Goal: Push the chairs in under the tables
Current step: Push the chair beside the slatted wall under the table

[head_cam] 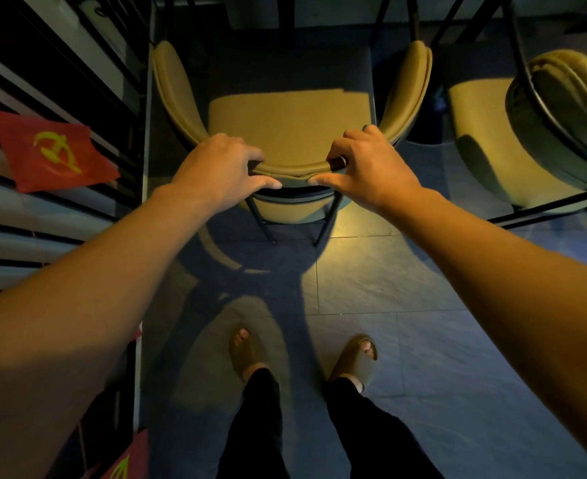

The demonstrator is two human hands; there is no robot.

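Hands: chair's (287, 122) back rim is gripped by left hand (216, 164) and right hand (368, 164).
Direction: seat extends straight ahead of grip, toward table (285, 8).

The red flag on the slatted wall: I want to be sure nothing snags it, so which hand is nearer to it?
Left. The left hand grips the chair backrest on the side towards the red flag; the right hand grips the backrest's far side.
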